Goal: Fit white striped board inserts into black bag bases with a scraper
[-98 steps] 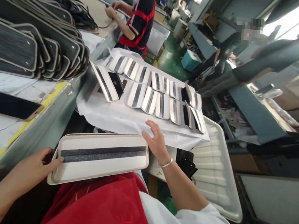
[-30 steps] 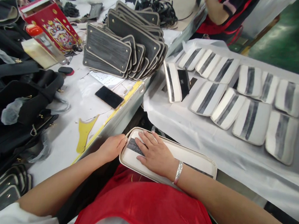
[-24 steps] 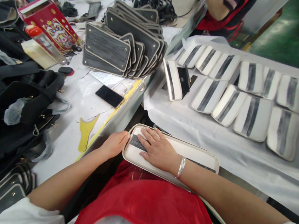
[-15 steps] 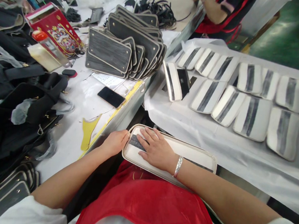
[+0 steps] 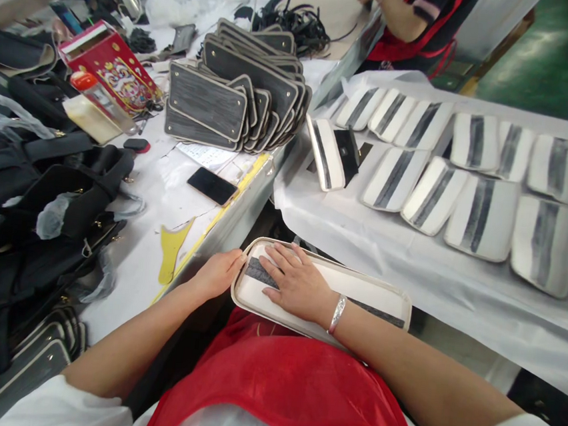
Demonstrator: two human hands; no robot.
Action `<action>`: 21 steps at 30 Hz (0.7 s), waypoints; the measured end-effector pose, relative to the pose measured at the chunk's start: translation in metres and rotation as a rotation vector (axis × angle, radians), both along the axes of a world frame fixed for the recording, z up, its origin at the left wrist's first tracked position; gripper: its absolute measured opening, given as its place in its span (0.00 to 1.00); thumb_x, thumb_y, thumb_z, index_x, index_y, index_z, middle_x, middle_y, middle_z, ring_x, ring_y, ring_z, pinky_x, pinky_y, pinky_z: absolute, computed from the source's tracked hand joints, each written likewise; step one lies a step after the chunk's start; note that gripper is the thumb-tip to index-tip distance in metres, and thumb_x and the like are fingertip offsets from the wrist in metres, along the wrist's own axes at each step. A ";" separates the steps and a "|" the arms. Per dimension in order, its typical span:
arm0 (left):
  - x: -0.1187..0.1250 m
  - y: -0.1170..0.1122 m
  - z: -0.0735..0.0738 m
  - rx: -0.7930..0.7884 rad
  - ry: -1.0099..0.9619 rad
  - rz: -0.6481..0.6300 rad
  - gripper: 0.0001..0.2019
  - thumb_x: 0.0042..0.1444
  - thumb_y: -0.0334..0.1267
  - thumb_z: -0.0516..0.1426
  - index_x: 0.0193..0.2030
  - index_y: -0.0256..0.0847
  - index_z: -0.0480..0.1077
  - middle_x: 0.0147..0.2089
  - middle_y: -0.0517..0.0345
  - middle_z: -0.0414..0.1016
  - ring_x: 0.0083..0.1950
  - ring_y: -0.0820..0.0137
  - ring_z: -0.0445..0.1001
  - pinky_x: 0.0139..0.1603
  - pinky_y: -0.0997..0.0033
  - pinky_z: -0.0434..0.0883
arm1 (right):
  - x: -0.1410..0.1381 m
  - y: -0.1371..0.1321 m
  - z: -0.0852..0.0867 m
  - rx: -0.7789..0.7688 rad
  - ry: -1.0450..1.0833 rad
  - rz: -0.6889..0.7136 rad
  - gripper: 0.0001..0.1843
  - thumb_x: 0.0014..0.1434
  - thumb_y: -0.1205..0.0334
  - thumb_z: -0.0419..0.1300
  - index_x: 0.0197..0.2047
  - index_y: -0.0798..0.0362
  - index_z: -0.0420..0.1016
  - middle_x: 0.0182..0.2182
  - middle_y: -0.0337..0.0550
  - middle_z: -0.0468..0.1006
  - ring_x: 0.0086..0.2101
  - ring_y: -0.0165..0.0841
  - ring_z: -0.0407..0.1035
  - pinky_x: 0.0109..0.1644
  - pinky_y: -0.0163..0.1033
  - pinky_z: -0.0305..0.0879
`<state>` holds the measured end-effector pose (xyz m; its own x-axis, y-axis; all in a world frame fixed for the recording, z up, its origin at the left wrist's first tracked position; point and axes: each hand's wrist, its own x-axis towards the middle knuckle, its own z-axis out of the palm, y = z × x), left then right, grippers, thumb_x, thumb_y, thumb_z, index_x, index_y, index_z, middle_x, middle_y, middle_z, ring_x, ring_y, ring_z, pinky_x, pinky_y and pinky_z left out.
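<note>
A long cream panel (image 5: 328, 271) with rounded corners, a raised rim and a dark stripe down its middle lies across my lap. My left hand (image 5: 218, 272) grips its left end, the fingers closed around the rim. Flat on the panel's inner face rests my right hand (image 5: 300, 285), fingers spread, partly covering the dark stripe. A silver bracelet (image 5: 338, 314) is on the right wrist. Beneath the panel I see a red apron (image 5: 287, 387).
Several white panels with dark stripes (image 5: 482, 215) lie on the right table. Dark base panels (image 5: 209, 102) are stacked on the left table, near a phone (image 5: 212, 186), a yellow template (image 5: 172, 249) and black bags (image 5: 64, 198). A co-worker's arm (image 5: 398, 13) shows at the top.
The view has shifted slightly. Both hands keep their places on the panel, with no clear movement.
</note>
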<state>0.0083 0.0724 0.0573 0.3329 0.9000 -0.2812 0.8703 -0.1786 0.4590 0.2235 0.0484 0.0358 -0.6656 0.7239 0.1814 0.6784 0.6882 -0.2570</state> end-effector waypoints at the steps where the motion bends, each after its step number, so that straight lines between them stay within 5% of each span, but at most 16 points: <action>1: -0.001 -0.001 -0.001 -0.008 -0.025 0.010 0.15 0.63 0.44 0.41 0.29 0.42 0.60 0.27 0.60 0.67 0.30 0.69 0.68 0.33 0.71 0.60 | 0.000 0.000 0.000 0.003 0.001 -0.001 0.31 0.60 0.47 0.51 0.62 0.56 0.60 0.61 0.52 0.58 0.61 0.43 0.48 0.65 0.54 0.40; 7: -0.006 -0.008 0.000 -0.077 -0.240 0.070 0.21 0.64 0.48 0.37 0.30 0.40 0.62 0.28 0.61 0.68 0.32 0.70 0.68 0.35 0.72 0.63 | 0.000 0.000 -0.001 0.013 0.009 -0.002 0.30 0.61 0.48 0.50 0.61 0.57 0.60 0.61 0.52 0.59 0.61 0.44 0.48 0.64 0.54 0.40; 14: 0.002 -0.008 0.008 0.000 0.050 0.007 0.13 0.60 0.44 0.47 0.26 0.41 0.58 0.23 0.63 0.62 0.27 0.72 0.64 0.29 0.72 0.54 | 0.001 0.000 -0.002 0.012 0.013 0.002 0.31 0.61 0.47 0.50 0.61 0.57 0.60 0.61 0.52 0.59 0.61 0.44 0.48 0.64 0.54 0.40; 21: 0.003 -0.012 0.003 0.003 -0.003 0.032 0.15 0.61 0.43 0.45 0.25 0.41 0.59 0.23 0.63 0.63 0.27 0.72 0.63 0.29 0.72 0.56 | 0.001 0.000 -0.002 0.012 0.008 -0.002 0.31 0.61 0.47 0.50 0.62 0.56 0.60 0.61 0.52 0.59 0.61 0.44 0.48 0.64 0.54 0.40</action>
